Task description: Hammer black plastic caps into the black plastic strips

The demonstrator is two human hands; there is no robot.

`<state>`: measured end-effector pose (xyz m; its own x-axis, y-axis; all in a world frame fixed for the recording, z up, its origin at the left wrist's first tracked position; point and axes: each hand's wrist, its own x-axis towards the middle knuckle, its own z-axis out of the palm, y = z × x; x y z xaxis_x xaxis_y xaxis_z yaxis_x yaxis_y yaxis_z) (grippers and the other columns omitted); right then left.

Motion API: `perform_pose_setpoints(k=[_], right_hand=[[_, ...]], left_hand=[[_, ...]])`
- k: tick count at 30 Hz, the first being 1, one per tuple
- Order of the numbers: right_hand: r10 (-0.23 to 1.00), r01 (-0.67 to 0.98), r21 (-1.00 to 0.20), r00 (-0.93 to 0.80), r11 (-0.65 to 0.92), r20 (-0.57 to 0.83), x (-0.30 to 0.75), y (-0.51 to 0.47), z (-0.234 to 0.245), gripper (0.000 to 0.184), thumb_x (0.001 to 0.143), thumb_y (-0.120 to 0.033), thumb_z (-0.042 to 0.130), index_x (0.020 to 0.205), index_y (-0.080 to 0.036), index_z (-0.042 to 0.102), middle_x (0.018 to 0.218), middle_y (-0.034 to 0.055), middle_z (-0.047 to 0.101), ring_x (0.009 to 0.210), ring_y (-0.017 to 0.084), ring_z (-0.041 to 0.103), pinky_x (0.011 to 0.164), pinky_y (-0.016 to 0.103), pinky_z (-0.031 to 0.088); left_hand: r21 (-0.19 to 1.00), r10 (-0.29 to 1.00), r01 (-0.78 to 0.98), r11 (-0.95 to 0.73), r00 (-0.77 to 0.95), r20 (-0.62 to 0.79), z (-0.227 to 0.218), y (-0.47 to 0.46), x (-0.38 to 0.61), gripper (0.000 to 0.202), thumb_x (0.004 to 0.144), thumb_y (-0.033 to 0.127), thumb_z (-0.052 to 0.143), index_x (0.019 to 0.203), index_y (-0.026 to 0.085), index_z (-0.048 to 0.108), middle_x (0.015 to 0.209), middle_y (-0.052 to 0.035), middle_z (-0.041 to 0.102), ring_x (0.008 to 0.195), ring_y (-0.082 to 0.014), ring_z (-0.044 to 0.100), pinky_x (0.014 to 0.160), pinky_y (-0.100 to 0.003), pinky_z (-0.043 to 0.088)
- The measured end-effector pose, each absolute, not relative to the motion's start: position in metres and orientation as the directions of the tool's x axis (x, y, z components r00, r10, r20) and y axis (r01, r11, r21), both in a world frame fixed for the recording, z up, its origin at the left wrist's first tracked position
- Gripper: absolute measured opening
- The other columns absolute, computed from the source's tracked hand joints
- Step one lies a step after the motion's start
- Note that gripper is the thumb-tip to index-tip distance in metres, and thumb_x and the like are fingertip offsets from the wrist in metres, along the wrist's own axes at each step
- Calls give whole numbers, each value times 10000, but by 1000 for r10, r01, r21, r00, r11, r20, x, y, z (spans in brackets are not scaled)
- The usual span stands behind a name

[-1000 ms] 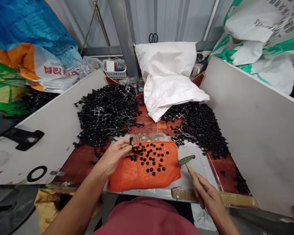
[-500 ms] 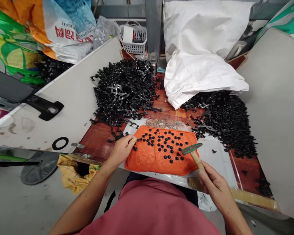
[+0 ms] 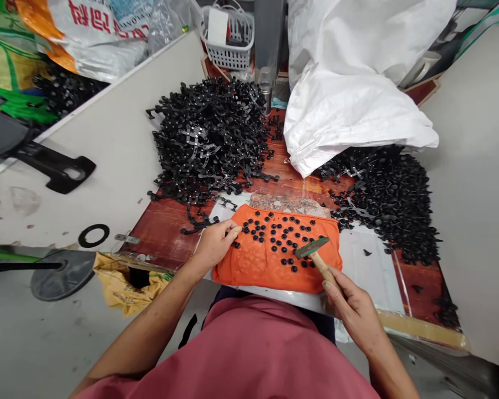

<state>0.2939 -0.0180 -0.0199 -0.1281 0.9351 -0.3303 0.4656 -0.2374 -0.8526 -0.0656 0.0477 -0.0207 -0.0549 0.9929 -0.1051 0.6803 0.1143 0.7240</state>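
Note:
A hammer with a green-edged metal head and a wooden handle is gripped in my right hand. Its head hovers over or rests near the right part of an orange cloth pad; the exact gap is unclear. Several small round black plastic pieces are scattered across the pad. At the pad's upper left, my left hand is closed in a pinch. Thumb and fingertips meet beside one black piece, and what lies between them is hidden.
Behind the pad on the left rises a heap of black linked plastic parts. Another heap of small black parts lies at right, partly under a white sack. Grey side panels flank the red-brown tabletop. A white basket stands behind.
The hammer has moved left over the pad with my right hand. A dark piece stuck out from my left fingertips before; now it is hardly visible. The whole view has shifted slightly.

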Motion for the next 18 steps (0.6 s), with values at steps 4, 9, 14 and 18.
perform_pose_setpoints(k=[4,9,14,18], right_hand=[[954,507,-844,-126,-172,-270,293,-17,-17,622,956,-601,561,1422,-199,652,797,36,699,739,201,624,636,264,528],[965,643,-765,-185,-23,-185,283,-6,-4,563,998,-552,503,1436,-227,641,1125,98,785,968,265,725,798,326,584],[939,791,-563,-337,240,-73,245,20,18,481,1047,-399,442,1500,-294,565,1149,76,790,912,235,757,781,332,581],[897,809,-418,-441,414,35,211,37,28,485,1053,-317,427,1528,-316,529,1119,62,785,851,209,746,702,299,556]], left_hand=[[674,993,730,115,-60,-104,-22,48,-65,293,935,408,488,745,213,596,700,11,628,676,-154,555,660,-259,344],[624,997,777,81,-67,-46,-24,49,-62,237,928,367,556,763,225,650,699,2,686,647,-160,581,652,-261,352],[600,997,799,48,-78,24,-22,49,-59,220,915,344,611,742,224,674,726,-10,728,656,-165,606,666,-267,367],[656,995,751,80,-98,-10,-21,48,-59,213,911,321,605,737,227,685,695,-4,710,644,-168,599,643,-266,358]])
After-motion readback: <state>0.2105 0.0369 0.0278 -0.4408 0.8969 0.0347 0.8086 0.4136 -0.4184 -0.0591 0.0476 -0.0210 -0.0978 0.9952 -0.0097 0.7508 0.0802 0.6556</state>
